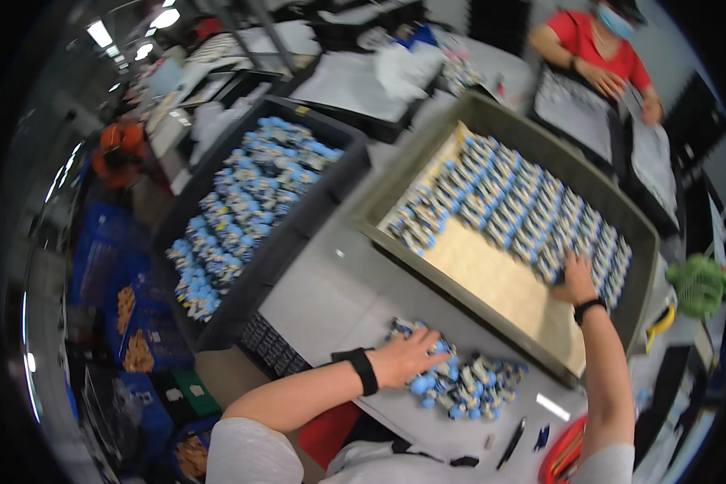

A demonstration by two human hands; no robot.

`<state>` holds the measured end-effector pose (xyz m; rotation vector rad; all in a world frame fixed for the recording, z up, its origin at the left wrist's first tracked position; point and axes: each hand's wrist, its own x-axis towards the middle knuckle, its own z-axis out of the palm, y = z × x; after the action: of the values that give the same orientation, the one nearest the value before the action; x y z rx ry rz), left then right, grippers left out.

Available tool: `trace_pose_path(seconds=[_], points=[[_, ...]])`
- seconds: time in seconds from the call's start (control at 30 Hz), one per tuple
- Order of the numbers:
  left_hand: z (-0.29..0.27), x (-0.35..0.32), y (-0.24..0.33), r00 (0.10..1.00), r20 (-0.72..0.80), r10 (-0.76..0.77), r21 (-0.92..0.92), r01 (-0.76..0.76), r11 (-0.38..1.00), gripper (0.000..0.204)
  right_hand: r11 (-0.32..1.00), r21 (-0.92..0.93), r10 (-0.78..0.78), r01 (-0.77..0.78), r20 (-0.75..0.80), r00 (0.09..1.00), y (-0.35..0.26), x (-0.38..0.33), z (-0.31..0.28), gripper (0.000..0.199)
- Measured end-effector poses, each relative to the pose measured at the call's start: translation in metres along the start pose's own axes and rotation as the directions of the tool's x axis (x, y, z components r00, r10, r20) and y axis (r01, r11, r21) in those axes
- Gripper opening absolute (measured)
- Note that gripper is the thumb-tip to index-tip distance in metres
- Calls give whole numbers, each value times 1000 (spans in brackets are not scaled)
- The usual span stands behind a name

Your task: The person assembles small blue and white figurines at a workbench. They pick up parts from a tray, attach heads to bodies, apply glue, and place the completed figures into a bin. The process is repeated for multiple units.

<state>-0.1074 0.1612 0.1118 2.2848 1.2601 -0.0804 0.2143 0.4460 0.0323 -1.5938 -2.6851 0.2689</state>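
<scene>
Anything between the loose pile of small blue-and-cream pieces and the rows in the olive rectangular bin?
Yes: the olive bin's near wall stands between the loose pile by the left hand and the rows.

Left fingers (429, 339) on a loose pile of small blue and white bits (472, 391) on the gray desk (323, 282), right fingers (575, 268) at rows of bits (532, 202) in a big green-gray bin (468, 298); dark bin (294, 240) of more bits (254, 189) at left

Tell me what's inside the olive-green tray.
Rows of blue, white and dark pieces on a pale base, and the right hand at their edge. The base beneath the rows is covered.
</scene>
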Motion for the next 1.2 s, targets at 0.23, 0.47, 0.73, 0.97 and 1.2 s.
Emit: trace_pose_path(seconds=[0.23, 0.47, 0.73, 0.97, 1.2], points=[[26, -6, 2, 991, -109, -75, 130, 89, 988, 78, 999, -23, 36, -33, 114, 993, 21, 11, 7, 103], [46, -38, 16, 918, -355, -177, 186, 255, 949, 96, 999, 46, 22, -16, -122, 992, 51, 28, 10, 85], [55, -45, 27, 895, -384, -228, 56, 269, 962, 98, 864, 331, -172, 381, -517, 839, -21, -76, -122, 79], [102, -83, 48, 563, -823, 75, 4, -127, 992, 63, 832, 362, -279, 420, -380, 882, -167, -211, -145, 92], [148, -60, 74, 515, -814, 268, -22, -489, 872, 43, 836, 121, -494, 535, -257, 830, -217, -248, -84, 89]])
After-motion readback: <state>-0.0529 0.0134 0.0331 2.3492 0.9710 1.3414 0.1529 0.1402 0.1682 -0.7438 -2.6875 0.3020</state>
